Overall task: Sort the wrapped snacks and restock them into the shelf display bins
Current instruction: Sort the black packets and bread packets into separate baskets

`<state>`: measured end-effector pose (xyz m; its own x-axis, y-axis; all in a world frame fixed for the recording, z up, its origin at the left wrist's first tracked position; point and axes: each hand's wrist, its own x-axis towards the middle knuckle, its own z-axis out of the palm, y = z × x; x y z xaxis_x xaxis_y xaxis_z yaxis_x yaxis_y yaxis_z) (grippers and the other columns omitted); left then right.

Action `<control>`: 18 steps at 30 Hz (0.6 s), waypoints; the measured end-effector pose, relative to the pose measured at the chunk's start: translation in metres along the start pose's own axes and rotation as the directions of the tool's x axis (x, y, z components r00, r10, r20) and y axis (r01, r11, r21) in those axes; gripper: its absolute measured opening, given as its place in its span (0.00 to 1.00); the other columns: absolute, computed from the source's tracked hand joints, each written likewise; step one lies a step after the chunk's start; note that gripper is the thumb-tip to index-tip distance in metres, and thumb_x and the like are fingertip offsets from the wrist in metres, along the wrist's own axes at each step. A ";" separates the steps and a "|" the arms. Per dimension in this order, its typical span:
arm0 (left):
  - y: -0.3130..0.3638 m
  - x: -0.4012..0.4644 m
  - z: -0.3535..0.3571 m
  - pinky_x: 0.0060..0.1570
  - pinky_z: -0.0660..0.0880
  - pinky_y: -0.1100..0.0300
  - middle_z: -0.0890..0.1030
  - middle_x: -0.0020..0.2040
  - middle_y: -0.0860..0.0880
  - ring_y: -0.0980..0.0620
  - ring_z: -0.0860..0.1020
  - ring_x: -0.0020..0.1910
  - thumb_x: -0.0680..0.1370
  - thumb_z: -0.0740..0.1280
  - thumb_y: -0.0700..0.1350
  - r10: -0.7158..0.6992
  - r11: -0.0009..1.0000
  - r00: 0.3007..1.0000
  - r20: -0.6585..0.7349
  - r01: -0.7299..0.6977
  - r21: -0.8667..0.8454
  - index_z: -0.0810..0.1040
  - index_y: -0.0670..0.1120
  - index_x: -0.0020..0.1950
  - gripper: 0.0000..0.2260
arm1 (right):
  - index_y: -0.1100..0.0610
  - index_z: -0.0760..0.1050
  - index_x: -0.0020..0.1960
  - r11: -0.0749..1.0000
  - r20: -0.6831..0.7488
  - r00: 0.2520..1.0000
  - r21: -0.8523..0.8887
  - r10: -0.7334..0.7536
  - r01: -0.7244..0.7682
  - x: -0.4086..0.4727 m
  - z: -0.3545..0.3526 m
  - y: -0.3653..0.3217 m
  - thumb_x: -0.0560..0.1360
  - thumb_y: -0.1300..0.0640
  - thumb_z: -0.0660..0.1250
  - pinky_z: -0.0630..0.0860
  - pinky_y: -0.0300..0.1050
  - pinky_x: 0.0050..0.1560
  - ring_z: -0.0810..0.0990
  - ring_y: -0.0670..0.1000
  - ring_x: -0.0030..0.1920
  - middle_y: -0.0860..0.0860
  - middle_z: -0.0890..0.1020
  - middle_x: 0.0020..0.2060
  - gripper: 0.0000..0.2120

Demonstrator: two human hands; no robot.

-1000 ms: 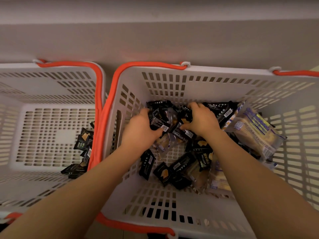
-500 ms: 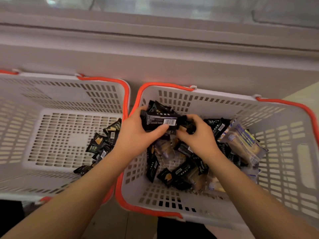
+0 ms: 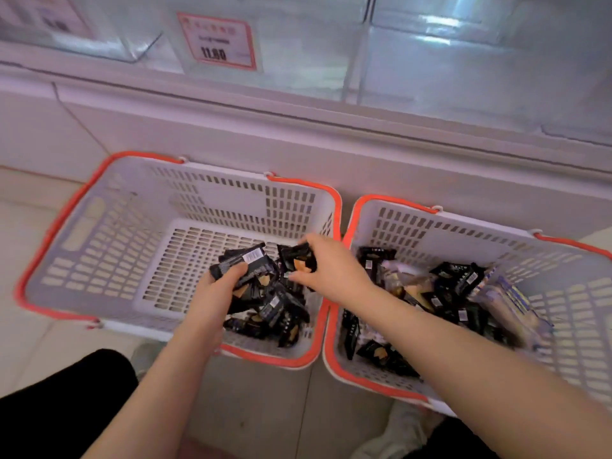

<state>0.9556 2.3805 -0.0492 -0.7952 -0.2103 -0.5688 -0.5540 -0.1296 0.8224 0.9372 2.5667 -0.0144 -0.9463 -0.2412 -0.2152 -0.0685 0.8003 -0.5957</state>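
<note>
Gripping glossy black wrappers [image 3: 243, 265], left hand [image 3: 217, 293], slotted plastic basket [image 3: 99, 233]

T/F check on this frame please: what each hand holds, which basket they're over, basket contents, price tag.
1. Both hands are over the left basket. True.
2. The left hand holds nothing. False: it grips black packets.
3. The right hand pinches a black packet. True.
4. The right basket holds only black packets. False: a larger clear-wrapped snack lies there too.
5. The price tag is green. False: red-framed.
</note>
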 end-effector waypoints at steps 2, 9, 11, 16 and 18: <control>-0.009 0.004 -0.014 0.39 0.79 0.60 0.83 0.40 0.51 0.54 0.83 0.39 0.75 0.67 0.42 0.065 0.997 0.996 -0.061 -0.061 0.055 0.79 0.50 0.45 0.03 | 0.58 0.68 0.59 0.987 0.086 0.996 -0.159 0.018 -0.004 0.002 0.031 -0.008 0.71 0.49 0.71 0.73 0.49 0.50 0.75 0.57 0.56 0.55 0.76 0.56 0.23; -0.037 0.011 -0.028 0.43 0.68 0.60 0.77 0.48 0.50 0.48 0.77 0.49 0.69 0.74 0.48 0.288 0.695 0.958 0.006 -0.213 0.686 0.70 0.42 0.59 0.23 | 0.59 0.68 0.56 0.906 0.252 0.965 -0.421 0.070 0.044 -0.012 0.069 -0.007 0.75 0.50 0.65 0.69 0.47 0.41 0.77 0.59 0.52 0.56 0.77 0.51 0.16; -0.047 0.010 -0.022 0.45 0.72 0.57 0.79 0.53 0.48 0.46 0.78 0.52 0.70 0.72 0.50 0.213 0.533 0.963 0.167 -0.258 0.806 0.69 0.43 0.60 0.24 | 0.58 0.70 0.57 0.905 0.199 0.979 -0.410 -0.037 0.118 -0.019 0.062 -0.003 0.77 0.52 0.62 0.69 0.47 0.47 0.75 0.57 0.55 0.55 0.77 0.53 0.13; -0.047 0.013 -0.011 0.56 0.73 0.56 0.78 0.60 0.44 0.46 0.76 0.58 0.74 0.66 0.53 -0.144 0.240 0.875 0.463 -0.423 0.874 0.71 0.44 0.63 0.21 | 0.58 0.74 0.58 0.918 -0.022 0.984 -0.365 -0.175 0.155 -0.043 0.038 0.021 0.79 0.56 0.57 0.68 0.45 0.58 0.73 0.53 0.58 0.52 0.78 0.55 0.11; -0.042 0.005 -0.001 0.58 0.72 0.56 0.78 0.60 0.45 0.47 0.76 0.59 0.76 0.65 0.50 -0.095 0.314 0.848 0.521 -0.471 0.824 0.73 0.44 0.64 0.19 | 0.57 0.74 0.58 0.928 -0.055 0.989 -0.355 -0.140 0.111 -0.051 0.031 0.035 0.79 0.57 0.57 0.68 0.43 0.58 0.73 0.52 0.59 0.51 0.78 0.55 0.12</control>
<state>0.9750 2.3838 -0.0871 -0.7506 0.3388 -0.5673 -0.0023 0.8572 0.5150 0.9927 2.5902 -0.0483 -0.9434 -0.3200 -0.0871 -0.2810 0.9108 -0.3025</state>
